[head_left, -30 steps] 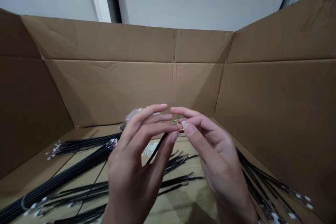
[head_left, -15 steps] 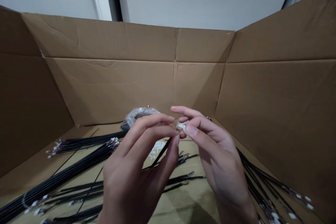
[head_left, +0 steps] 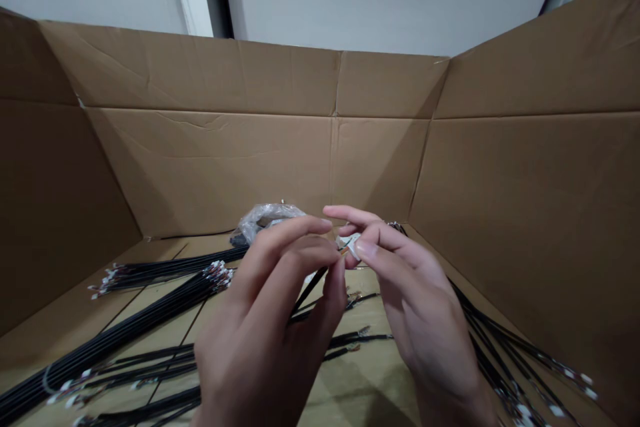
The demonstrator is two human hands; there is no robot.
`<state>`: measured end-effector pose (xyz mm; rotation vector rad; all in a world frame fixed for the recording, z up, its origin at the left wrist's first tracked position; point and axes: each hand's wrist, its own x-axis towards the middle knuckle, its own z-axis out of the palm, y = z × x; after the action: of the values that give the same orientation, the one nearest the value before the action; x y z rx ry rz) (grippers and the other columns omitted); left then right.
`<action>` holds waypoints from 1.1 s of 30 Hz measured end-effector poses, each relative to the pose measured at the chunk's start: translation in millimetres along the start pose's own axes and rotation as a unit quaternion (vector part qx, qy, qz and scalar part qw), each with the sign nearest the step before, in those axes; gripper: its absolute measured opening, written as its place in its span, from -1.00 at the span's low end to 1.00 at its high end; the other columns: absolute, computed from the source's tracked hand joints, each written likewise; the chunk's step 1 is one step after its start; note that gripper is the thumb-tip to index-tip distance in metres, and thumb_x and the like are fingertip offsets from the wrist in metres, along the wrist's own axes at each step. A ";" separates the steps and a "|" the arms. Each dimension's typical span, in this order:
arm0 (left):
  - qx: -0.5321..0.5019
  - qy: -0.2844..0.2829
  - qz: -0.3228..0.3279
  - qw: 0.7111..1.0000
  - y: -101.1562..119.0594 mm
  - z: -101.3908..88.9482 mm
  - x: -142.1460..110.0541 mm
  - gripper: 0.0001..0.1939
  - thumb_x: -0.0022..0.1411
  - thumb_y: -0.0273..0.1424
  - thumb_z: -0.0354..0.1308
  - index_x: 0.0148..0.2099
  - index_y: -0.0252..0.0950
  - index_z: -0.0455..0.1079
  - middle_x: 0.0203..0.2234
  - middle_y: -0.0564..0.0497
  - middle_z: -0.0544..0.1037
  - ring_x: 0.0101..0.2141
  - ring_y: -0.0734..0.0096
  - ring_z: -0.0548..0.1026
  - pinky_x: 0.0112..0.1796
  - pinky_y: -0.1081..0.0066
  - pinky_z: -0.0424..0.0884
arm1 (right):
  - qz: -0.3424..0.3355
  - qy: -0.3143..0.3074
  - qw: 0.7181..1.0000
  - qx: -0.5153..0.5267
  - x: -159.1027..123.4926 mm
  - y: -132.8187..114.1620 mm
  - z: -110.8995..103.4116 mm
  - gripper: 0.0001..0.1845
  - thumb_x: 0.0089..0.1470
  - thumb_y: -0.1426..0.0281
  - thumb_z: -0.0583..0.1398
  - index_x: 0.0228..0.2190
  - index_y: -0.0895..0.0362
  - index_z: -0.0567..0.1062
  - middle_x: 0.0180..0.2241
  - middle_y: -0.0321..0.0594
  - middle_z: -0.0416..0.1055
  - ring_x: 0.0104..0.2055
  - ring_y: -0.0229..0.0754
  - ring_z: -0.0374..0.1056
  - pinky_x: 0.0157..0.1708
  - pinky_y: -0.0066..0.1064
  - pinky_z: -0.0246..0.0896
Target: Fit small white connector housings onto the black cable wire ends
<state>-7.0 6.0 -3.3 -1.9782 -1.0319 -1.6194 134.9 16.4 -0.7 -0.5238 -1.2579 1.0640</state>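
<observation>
Black cable [head_left: 311, 287] and white connector [head_left: 355, 247] pinched close together
Left hand [head_left: 270, 310] grips the slim cable near its thin orange wire [head_left: 344, 251]; right hand [head_left: 423, 297] clasps the small connector between thumb and finger, before creased brown cardboard [head_left: 225, 170].

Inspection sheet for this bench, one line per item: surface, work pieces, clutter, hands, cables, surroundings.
Surface: tan board, dark seam lines at left.
Work pieces: black cable with orange wire at its end; white connector; whether joined, can't tell.
Clutter: clear plastic bag beyond the left hand.
Hands: left pinches the cable near its end; right hand pinches the connector.
Cables: tied black bundle left; white-tipped cables right.
Surroundings: cardboard walls on three sides.
</observation>
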 end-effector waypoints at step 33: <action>0.031 0.007 0.100 0.994 0.2 3.0 -9.1 -0.75 0.34 -0.73 0.17 -0.06 -0.32 0.49 -0.06 0.03 0.66 -0.15 0.51 0.62 0.04 0.50 0.46 | -0.051 -0.008 0.979 -0.198 -0.6 -11.3 -6.9 -0.69 0.32 0.36 0.21 -0.51 0.01 0.46 0.08 -0.40 0.55 0.20 -0.13 0.36 0.21 -0.26 0.15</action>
<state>-5.4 5.2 -12.6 -1.9583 -0.8373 -1.4744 145.4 12.2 6.3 -0.7443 -1.5043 0.7322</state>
